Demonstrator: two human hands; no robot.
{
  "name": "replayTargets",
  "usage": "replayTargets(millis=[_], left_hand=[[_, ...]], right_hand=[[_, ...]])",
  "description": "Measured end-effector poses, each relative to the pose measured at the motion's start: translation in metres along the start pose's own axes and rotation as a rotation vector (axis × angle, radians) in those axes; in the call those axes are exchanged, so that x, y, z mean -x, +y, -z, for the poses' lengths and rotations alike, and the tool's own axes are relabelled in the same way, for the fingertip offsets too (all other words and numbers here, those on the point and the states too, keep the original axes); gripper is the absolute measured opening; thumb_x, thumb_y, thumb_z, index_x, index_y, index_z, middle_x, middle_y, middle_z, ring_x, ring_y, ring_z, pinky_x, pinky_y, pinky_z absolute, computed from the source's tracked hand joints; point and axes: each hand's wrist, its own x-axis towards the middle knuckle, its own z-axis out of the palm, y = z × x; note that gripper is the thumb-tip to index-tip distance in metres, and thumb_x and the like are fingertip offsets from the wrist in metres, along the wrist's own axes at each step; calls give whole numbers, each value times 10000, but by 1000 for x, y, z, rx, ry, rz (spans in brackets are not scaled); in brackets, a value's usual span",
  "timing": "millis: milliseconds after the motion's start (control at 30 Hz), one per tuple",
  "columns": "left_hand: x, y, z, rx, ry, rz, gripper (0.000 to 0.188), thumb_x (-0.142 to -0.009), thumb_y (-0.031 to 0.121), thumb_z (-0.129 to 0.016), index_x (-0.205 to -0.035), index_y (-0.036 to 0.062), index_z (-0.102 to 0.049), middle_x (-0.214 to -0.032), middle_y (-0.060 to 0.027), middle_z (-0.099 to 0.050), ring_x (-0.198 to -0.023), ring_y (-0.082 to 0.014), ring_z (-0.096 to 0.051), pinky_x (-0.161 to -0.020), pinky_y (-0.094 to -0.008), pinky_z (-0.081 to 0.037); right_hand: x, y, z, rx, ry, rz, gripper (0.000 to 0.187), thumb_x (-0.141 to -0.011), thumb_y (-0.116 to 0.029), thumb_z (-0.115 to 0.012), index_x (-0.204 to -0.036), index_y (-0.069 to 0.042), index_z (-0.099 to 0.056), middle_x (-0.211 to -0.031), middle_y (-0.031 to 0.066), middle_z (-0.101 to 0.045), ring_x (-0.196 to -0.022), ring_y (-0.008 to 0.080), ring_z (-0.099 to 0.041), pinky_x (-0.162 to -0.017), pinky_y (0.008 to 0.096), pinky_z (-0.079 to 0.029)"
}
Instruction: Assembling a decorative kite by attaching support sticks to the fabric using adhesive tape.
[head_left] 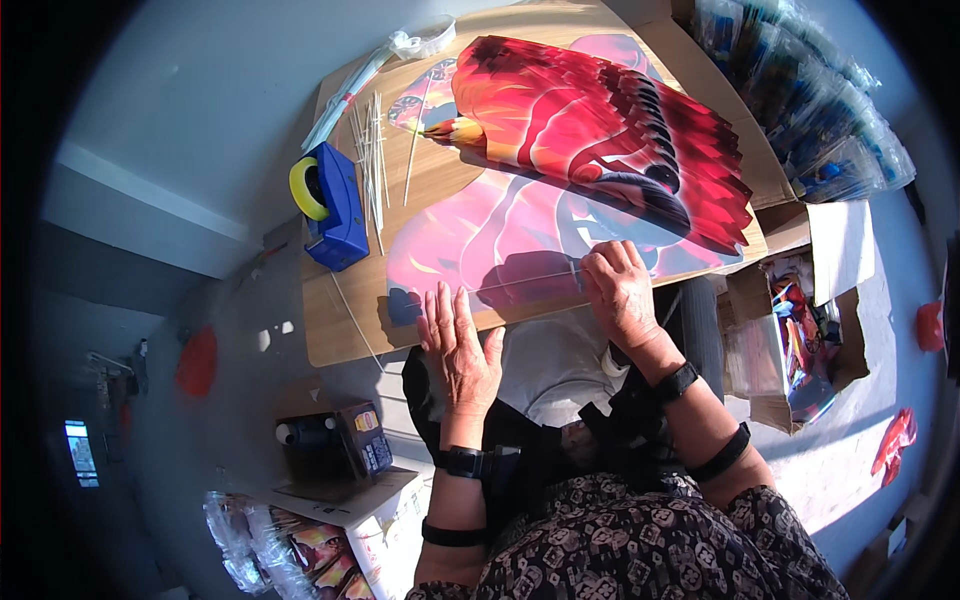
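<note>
A pale pink printed sheet (440, 235), like the back of a kite sail, lies along the table's near edge. Across its near part runs a thin white rod (530, 278). My left hand (458, 345) rests flat with fingers stretched out, fingertips at the rod's left end. At the rod's right end, the fingers of my right hand (618, 290) are bent and pressed together on the sheet; what they pinch is hidden. A bright red printed wing-shaped sheet (560, 110) with feathered edges lies beyond, covering part of the pink one.
On the table (335, 345) at left stand a blue tape dispenser (342, 215) with yellow tape, loose white sticks (372, 165) and a bundle of clear strips (345, 105). A white bowl (425, 38) sits behind. An open carton (850, 340) and plastic-wrapped packs (800, 110) stand right.
</note>
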Motion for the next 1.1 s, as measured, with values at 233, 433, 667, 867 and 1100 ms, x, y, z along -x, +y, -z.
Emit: replayTargets(millis=[233, 433, 667, 867, 1100], left_hand=[[40, -79, 33, -52, 423, 475, 365, -819, 187, -714, -1080, 32, -511, -1068, -141, -508, -1017, -342, -486, -871, -457, -409], [51, -126, 26, 326, 256, 784, 360, -848, 246, -696, -665, -10, -522, -607, -102, -544, -555, -247, -508, -586, -387, -434], [53, -81, 40, 1065, 107, 982, 213, -886, 93, -607, -684, 40, -570, -564, 0, -497, -443, -36, -402, -383, -192, -259], [113, -49, 57, 1054, -150, 854, 172, -868, 106, -642, -730, 13, -598, -593, 5, -555, -523, -48, -479, -468, -224, -350], [69, -90, 107, 978, 129, 819, 171, -918, 126, -632, -804, -1, -626, -637, 6, -562, -563, -22, -483, -510, -190, -373]], right_hand=[[1, -37, 12, -189, 27, 49, 167, -732, 31, -676, -858, -42, -595, -875, 91, -580, -792, 292, -578, -682, 378, -493], [0, -102, -24, -649, -377, -57, 69, -776, 9, -629, -832, -13, -596, -837, 135, -584, -768, 360, -613, -648, 417, -502], [-17, -156, -99, -945, -675, -371, 196, -829, -145, -661, -840, 48, -629, -735, 153, -641, -692, 200, -628, -642, 327, -493], [-6, -190, -126, -1068, -746, -476, 213, -826, -169, -668, -811, 44, -668, -607, 81, -618, -570, 115, -590, -555, 290, -493], [13, -188, -82, -1277, -859, -749, 105, -869, -67, -636, -806, 13, -662, -674, 35, -638, -579, 68, -558, -528, 220, -456]])
